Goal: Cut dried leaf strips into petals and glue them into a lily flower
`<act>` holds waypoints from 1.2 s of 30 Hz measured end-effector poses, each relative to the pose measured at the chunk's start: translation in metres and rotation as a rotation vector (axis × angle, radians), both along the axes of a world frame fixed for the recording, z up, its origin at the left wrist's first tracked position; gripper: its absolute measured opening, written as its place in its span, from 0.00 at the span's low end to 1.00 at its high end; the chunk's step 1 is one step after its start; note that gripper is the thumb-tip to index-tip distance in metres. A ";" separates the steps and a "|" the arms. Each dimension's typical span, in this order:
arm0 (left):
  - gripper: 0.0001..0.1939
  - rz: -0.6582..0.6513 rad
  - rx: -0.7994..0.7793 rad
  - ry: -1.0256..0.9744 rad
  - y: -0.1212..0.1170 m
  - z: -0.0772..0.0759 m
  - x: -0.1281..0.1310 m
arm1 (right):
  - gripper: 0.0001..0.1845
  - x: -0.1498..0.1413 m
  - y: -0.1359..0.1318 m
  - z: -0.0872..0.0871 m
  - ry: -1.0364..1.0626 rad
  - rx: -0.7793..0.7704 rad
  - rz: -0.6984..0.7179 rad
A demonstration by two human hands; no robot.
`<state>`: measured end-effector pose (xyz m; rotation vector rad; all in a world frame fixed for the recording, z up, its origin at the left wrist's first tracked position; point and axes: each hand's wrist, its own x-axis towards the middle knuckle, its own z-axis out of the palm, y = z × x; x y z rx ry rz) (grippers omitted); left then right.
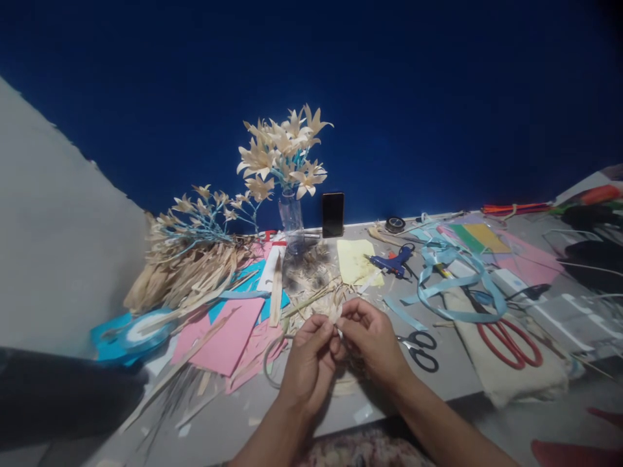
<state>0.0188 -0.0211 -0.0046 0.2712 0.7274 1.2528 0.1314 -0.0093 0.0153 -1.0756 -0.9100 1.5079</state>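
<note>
Both my hands meet over the front middle of the table. My left hand (pixel 311 353) pinches a small pale strip of husk (pixel 335 312) between thumb and fingers. On the same strip, my right hand (pixel 372 337) is closed from the other side. The fingers cover most of the piece, so its full shape is hidden. Black-handled scissors (pixel 422 350) lie just right of my right hand. Behind the hands, husk scraps (pixel 321 300) are strewn over the tabletop (pixel 448 383).
A clear vase (pixel 291 224) holds pale husk flowers (pixel 287 146), beside an upright phone (pixel 333 215). Dried husks (pixel 195 266) and pink paper (pixel 226 337) lie left. To the right are a blue glue gun (pixel 394 259), blue ribbon (pixel 462 311) and red-handled scissors (pixel 511 344).
</note>
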 end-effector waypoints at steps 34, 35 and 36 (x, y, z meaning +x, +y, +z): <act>0.13 -0.055 0.091 0.227 -0.007 0.000 0.002 | 0.29 0.011 0.003 -0.011 0.066 -0.027 0.017; 0.13 -0.061 0.095 0.251 -0.007 0.000 0.002 | 0.29 0.012 0.004 -0.010 0.077 -0.043 0.031; 0.13 -0.062 0.097 0.269 -0.008 0.000 0.002 | 0.28 0.013 0.006 -0.009 0.086 -0.057 0.042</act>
